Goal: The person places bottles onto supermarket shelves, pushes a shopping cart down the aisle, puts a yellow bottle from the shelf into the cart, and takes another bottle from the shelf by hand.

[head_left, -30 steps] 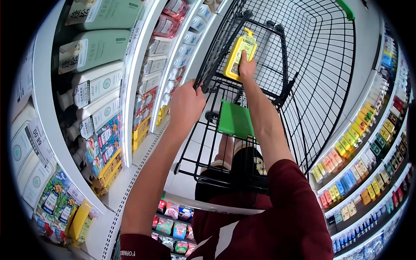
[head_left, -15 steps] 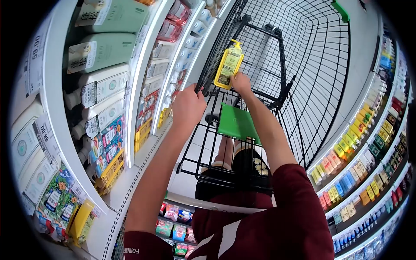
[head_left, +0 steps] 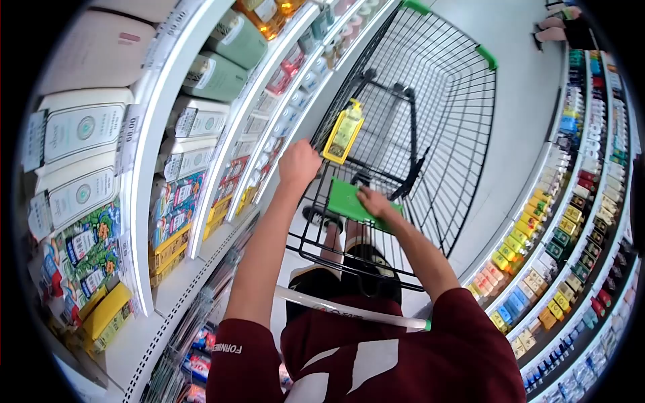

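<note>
A yellow pump bottle [head_left: 343,133] with a printed label lies in the shopping cart [head_left: 440,221], towards its left side. My left hand [head_left: 300,163] is closed on the cart's left rim, just left of the bottle. Below the bottle, my right hand [head_left: 375,201] is over the green plastic seat panel [head_left: 344,199]. Its fingers point forward and appear to rest on the panel, with nothing seen in them. In front of my body is the cart's pale push handle [head_left: 349,311].
Shelves at the left hold white bottles [head_left: 80,191], green bottles [head_left: 218,77] and yellow packs [head_left: 107,316], close to the cart. Shelves of small boxed goods [head_left: 537,235] curve along the right. Ahead, the grey floor [head_left: 517,87] runs to another person's legs [head_left: 561,32].
My right hand has let go of the yellow bottle and moved back to the green panel. The bottle stays in the cart. The view has shifted, showing more aisle ahead.
</note>
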{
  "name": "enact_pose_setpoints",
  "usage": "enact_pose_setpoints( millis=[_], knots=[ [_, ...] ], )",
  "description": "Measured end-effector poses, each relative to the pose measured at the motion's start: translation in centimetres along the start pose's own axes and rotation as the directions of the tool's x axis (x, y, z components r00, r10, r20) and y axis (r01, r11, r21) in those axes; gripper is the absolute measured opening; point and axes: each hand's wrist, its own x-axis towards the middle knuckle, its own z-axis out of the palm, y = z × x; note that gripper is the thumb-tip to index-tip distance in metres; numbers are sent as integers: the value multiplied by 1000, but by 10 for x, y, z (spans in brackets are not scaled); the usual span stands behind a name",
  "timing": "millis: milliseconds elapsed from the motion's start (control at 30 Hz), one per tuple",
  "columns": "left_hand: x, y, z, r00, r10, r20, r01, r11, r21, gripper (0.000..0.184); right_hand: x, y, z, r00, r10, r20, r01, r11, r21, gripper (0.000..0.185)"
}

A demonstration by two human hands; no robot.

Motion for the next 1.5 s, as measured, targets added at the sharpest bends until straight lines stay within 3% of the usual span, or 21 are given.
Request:
enact_pose_setpoints(
  millis=[33,167,267,367,467,567,667,733,767,833,967,1033,1067,1100,1167,1267,1300,1333,1367,1433,1500],
  knots=[
    [0,5,-3,1000,-29,12,29,999,35,20,-12,9,4,995,-90,-42,88,995,-45,50],
    [-13,14,-14,990,-128,55,120,986,119,18,-76,6,2,991,-132,-12,130,986,-106,57],
    [-30,3,-6,996,-76,56,69,989,130,32,-141,-39,-24,986,-146,79,145,989,22,58],
    [-72,-26,-3,989,57,134,-78,985,154,56,-193,-63,-23,997,17,77,-32,979,202,62],
    [-111,-45,-11,969,89,231,-142,965,221,68,-231,-91,-27,998,-59,27,57,997,61,64],
    [-136,-50,-5,973,123,194,-179,935,306,83,-256,-119,-28,999,31,7,-31,999,-22,59],
    [-165,-44,-13,989,84,118,-118,941,317,79,-260,-133,-34,997,78,-9,-78,997,-27,55],
    [-191,-46,-22,963,246,114,-270,848,456,61,-249,-118,-33,998,63,-6,-63,997,-41,55],
    [-204,-52,-24,966,239,99,-257,849,462,61,-248,-118,-33,998,67,10,-66,997,-41,55],
    [-227,-66,-30,929,367,43,-368,913,175,41,-239,-107,-32,999,45,-12,-45,999,-19,53],
    [-281,-91,-34,797,554,-242,-519,832,194,33,-233,-110,-31,997,76,-34,-78,995,-67,48],
    [-291,-92,-29,844,465,-268,-476,879,26,36,-226,-101,-29,990,11,-140,-14,1000,-19,44],
    [-300,-84,-45,934,336,-123,-355,912,-205,35,-226,-105,-30,989,20,-145,-25,999,-32,41],
    [-301,-82,-55,933,333,-139,-356,912,-205,35,-225,-107,-30,989,7,-147,-14,999,-43,41],
    [-292,-82,-81,927,144,-345,-321,781,-536,33,-222,-107,-30,990,29,-141,-32,999,-19,42],
    [-280,-81,-201,750,-76,-658,-327,821,-468,41,-202,-80,-25,987,-11,-160,12,1000,3,39],
    [-270,-92,-237,606,-42,-794,-359,876,-321,44,-200,-78,-25,984,-36,-173,39,999,16,37],
    [-279,-87,-284,588,-119,-800,-388,827,-407,47,-200,-80,-26,984,-45,-175,47,999,8,37],
    [-277,-92,-315,469,-60,-881,-468,829,-306,50,-200,-83,-27,989,8,-149,-2,999,37,39],
    [-277,-97,-356,441,-81,-894,-456,838,-301,51,-201,-88,-26,991,54,-125,-47,997,61,41],
    [-275,-100,-377,534,-137,-834,-329,875,-355,52,-204,-95,-25,992,31,-125,-17,994,111,40]
  ],
)
